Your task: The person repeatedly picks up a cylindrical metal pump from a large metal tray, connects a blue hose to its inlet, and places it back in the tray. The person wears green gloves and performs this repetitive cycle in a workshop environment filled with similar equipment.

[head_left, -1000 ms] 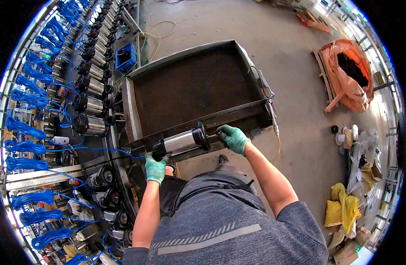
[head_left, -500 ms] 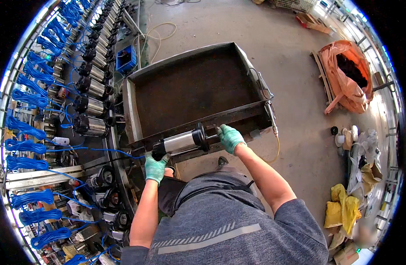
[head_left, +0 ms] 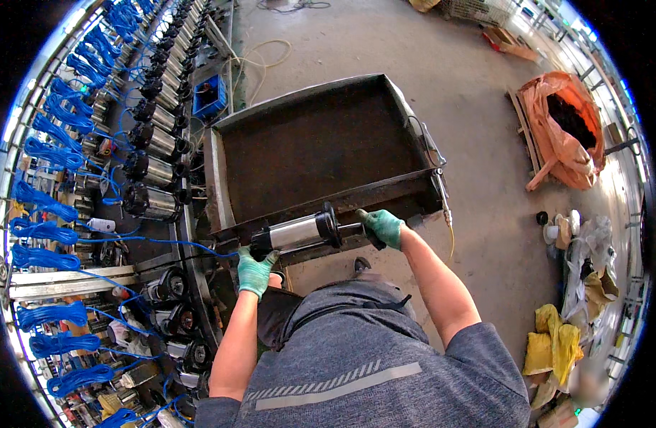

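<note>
A motor-like cylinder, perhaps a pump (head_left: 294, 232), lies sideways along the near edge of a large dark metal tray (head_left: 219, 178). Its body is shiny metal with black ends, and a thin shaft (head_left: 351, 227) sticks out on the right. My left hand (head_left: 255, 274), in a green glove, is closed on its black left end, where a blue cable (head_left: 200, 247) joins. My right hand (head_left: 385, 229), also green-gloved, is curled at the shaft's tip with the thumb stretched leftward. Something dark shows under its fingers, too unclear to name.
On the left, a long row of similar metal cylinders (head_left: 153, 170) stands beside coiled blue cables (head_left: 50, 228). A blue crate (head_left: 209, 97) sits behind the tray's left corner. A hose with a metal nozzle (head_left: 446, 203) hangs at its right edge. Farther right lie an orange sack (head_left: 549, 160) and yellow bags (head_left: 549, 342).
My right hand has shifted right, and more of the shaft now shows, with a dark thing visible under the fingers. My left hand keeps its hold on the black end.
</note>
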Tool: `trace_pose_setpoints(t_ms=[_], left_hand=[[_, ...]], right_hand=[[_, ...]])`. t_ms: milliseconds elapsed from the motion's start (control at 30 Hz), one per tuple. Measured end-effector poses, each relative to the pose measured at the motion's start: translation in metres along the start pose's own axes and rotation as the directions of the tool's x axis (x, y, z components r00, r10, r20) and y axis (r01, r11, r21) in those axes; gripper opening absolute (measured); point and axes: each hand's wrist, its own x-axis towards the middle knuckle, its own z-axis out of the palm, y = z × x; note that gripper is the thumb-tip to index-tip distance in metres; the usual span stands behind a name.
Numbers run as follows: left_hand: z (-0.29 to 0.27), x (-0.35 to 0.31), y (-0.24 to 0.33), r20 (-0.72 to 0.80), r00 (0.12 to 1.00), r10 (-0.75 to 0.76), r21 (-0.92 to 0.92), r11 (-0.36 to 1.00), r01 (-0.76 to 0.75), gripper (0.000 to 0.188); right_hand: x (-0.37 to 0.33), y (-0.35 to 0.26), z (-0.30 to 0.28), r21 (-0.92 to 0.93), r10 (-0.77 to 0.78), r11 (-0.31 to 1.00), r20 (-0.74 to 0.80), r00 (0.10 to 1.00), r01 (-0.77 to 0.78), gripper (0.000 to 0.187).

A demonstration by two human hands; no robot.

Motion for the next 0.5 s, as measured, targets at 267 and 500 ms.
trace_pose_setpoints(t_ms=[267, 500], left_hand=[[0.003, -0.002, 0.017, -0.002, 0.997, -0.074, 0.052, 0.996, 0.074, 0.064], [-0.005, -0.007, 0.024, -0.011, 0.990, -0.143, 0.079, 0.987, 0.143, 0.086]], right_hand=[[-0.011, -0.006, 0.024, 0.367, -0.081, 0.923, -0.097, 0.992, 0.111, 0.038], [0.013, -0.013, 0.015, -0.074, 0.115, 0.990, -0.030, 0.993, -0.117, 0.048]])
